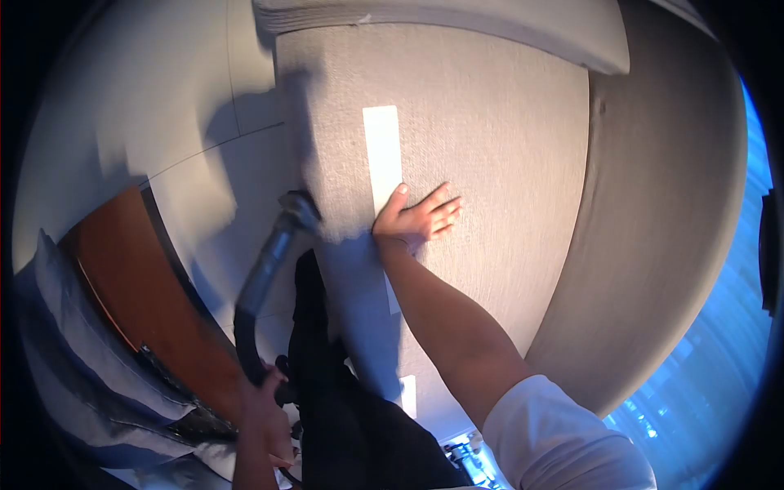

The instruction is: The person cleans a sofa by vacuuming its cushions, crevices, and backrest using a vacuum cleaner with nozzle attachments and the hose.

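At the lower left, my left hand is closed around the dark curved handle of a vacuum cleaner wand. The wand slants up to a nozzle, which is at the front edge of the light beige sofa seat; blur hides whether it touches the fabric. My right hand lies palm down on the seat, empty, with its fingers spread. A bright white strip runs along the seat and passes beneath my right wrist.
A sofa armrest closes off the top, and the darker backrest rises on the right. Pale tiled floor lies left of the sofa. Further left are a brown wooden surface and grey fabric. My dark-trousered legs stand beside the seat.
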Tool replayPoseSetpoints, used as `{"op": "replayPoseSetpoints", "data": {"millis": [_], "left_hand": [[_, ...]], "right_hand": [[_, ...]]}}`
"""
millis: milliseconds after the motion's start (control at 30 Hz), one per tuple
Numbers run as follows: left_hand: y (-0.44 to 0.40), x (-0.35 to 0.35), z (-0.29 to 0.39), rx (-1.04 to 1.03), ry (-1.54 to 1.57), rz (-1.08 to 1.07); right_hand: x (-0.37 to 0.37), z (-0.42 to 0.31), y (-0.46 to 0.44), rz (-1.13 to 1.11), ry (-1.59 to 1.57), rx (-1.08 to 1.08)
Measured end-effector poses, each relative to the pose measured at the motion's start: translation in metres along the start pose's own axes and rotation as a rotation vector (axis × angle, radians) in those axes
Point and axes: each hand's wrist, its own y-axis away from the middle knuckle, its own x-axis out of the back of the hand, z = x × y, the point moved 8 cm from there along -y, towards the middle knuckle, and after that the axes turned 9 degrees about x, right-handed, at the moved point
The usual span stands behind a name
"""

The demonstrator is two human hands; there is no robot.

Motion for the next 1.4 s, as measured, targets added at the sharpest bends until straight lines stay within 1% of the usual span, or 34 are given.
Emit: {"op": "replayPoseSetpoints", "data": {"millis": [33,100,167,200,233,267,300,333,367,433,467,500,533,567,633,667,700,767,800,833,900,967,1000,1033,1067,1100,1133,1167,1200,1233,1267,1300,1333,1400], "left_hand": [[0.016,-0.016,0.014,-0.002,-0.018,-0.002],[0.039,-0.037,0.050,-0.051,-0.497,0.328],[0.020,-0.074,0.098,-0.244,-0.580,0.434],[0.006,-0.094,0.129,-0.318,-0.509,0.442],[-0.010,-0.113,0.160,-0.331,-0.532,0.435],[-0.009,-0.135,0.209,-0.462,-0.629,0.505],[-0.024,-0.150,0.241,-0.523,-0.667,0.500],[-0.029,-0.157,0.254,-0.579,-0.708,0.502],[-0.022,-0.151,0.243,-0.576,-0.712,0.519],[-0.015,-0.144,0.207,-0.469,-0.746,0.468],[-0.007,-0.128,0.166,-0.449,-0.860,0.532],[0.022,-0.093,0.087,-0.469,-0.870,0.532],[0.038,-0.078,0.056,-0.361,-0.876,0.488],[0.057,-0.074,0.043,-0.408,-0.847,0.502],[0.068,-0.076,0.043,-0.468,-0.827,0.529],[0.057,-0.079,0.055,-0.469,-0.808,0.544],[0.045,-0.087,0.072,-0.478,-0.786,0.554],[0.037,-0.116,0.127,-0.690,-0.702,0.598],[0.035,-0.129,0.160,-0.530,-0.718,0.574],[0.021,-0.138,0.185,-0.516,-0.762,0.610],[0.004,-0.152,0.224,-0.566,-0.775,0.694],[0.000,-0.160,0.224,-0.617,-0.771,0.681],[-0.005,-0.155,0.203,-0.649,-0.783,0.663],[0.017,-0.147,0.180,-0.617,-0.776,0.609],[0.024,-0.135,0.146,-0.499,-0.779,0.558],[0.027,-0.119,0.108,-0.584,-0.825,0.579],[0.047,-0.106,0.076,-0.496,-0.844,0.521],[0.061,-0.090,0.042,-0.546,-0.787,0.466],[0.065,-0.070,0.008,-0.436,-0.812,0.462],[0.078,-0.057,-0.018,-0.440,-0.677,0.392],[0.091,-0.049,-0.034,-0.404,-0.662,0.414],[0.099,-0.040,-0.048,-0.403,-0.623,0.444],[0.098,-0.031,-0.060,-0.490,-0.671,0.508],[0.086,-0.024,-0.059,-0.440,-0.623,0.497]], "right_hand": [[-0.001,0.005,-0.001,0.000,-0.002,-0.018],[0.000,0.001,0.000,-0.005,-0.005,0.039],[0.002,0.000,0.000,-0.029,-0.039,0.000],[0.001,0.001,0.000,-0.068,-0.035,-0.014],[-0.001,0.003,0.000,-0.109,-0.028,-0.024],[-0.002,0.003,-0.001,-0.155,-0.030,-0.025],[0.000,0.004,-0.002,-0.162,-0.030,-0.028],[-0.001,0.005,-0.001,-0.198,-0.048,-0.030],[0.000,0.004,0.001,-0.227,-0.076,-0.028],[0.006,0.006,-0.003,-0.255,-0.092,-0.027],[0.005,0.004,-0.005,-0.295,-0.118,0.066],[0.009,0.012,0.001,-0.328,-0.164,0.136],[0.013,0.017,0.006,-0.319,-0.122,0.280],[0.017,0.035,0.009,-0.312,-0.133,0.262],[0.027,0.041,0.025,-0.366,-0.072,0.640],[0.036,0.049,0.035,-0.404,-0.071,0.672],[0.045,0.060,0.042,-0.390,-0.079,0.662],[0.048,0.086,0.067,-0.493,-0.080,0.689],[0.055,0.097,0.076,-0.495,-0.052,0.681],[0.056,0.112,0.086,-0.495,-0.052,0.675],[0.056,0.143,0.107,-0.518,-0.033,0.637],[0.054,0.175,0.133,-0.525,-0.043,0.613],[0.053,0.193,0.145,-0.509,-0.009,0.581],[0.062,0.202,0.152,-0.465,0.034,0.555],[0.066,0.210,0.161,-0.460,0.029,0.559],[0.070,0.221,0.168,-0.472,0.019,0.515],[0.073,0.227,0.175,-0.483,0.014,0.470],[0.074,0.226,0.182,-0.478,0.021,0.473],[0.078,0.231,0.182,-0.408,-0.059,0.356],[0.082,0.233,0.180,-0.341,-0.134,0.239],[0.092,0.217,0.169,-0.269,-0.137,0.188],[0.095,0.194,0.153,-0.129,-0.265,0.208],[0.093,0.163,0.132,-0.104,-0.319,0.229],[0.090,0.087,0.078,-0.077,-0.439,0.284]]}}
